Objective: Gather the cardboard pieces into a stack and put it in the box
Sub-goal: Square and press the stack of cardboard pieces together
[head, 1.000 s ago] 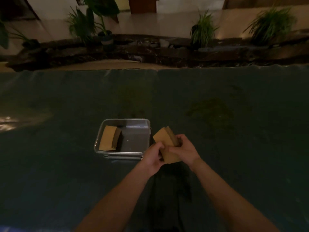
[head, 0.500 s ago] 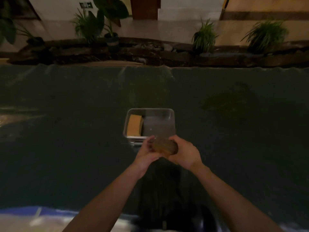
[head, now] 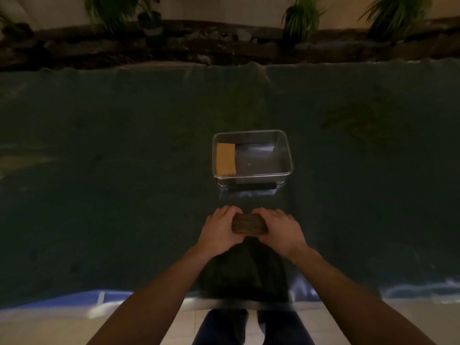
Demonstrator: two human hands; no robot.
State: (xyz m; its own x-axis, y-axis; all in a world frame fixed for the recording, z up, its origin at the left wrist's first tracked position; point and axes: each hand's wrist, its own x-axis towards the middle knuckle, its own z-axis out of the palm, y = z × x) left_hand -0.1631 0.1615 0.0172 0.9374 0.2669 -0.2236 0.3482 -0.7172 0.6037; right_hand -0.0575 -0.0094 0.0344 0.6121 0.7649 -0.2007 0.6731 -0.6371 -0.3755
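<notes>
A stack of brown cardboard pieces (head: 249, 225) stands on edge on the dark green table cover, squeezed between both hands. My left hand (head: 219, 230) grips its left end and my right hand (head: 280, 230) grips its right end. Beyond them stands a clear plastic box (head: 286, 155) with an orange-brown cardboard stack (head: 225, 159) lying along its left wall. The box's right half shows only its bare bottom. The held stack is a hand's width in front of the box.
The green cover (head: 124, 195) spans the whole table and ends at a near edge (head: 99, 297). A dark rock border (head: 174, 51) with several potted plants (head: 301, 18) runs behind the table. My legs (head: 249, 327) show below the near edge.
The cardboard stack turned from a tilted, lifted hold to standing on edge on the table, nearer to me. The view tilted down, so the box now sits farther up and centred.
</notes>
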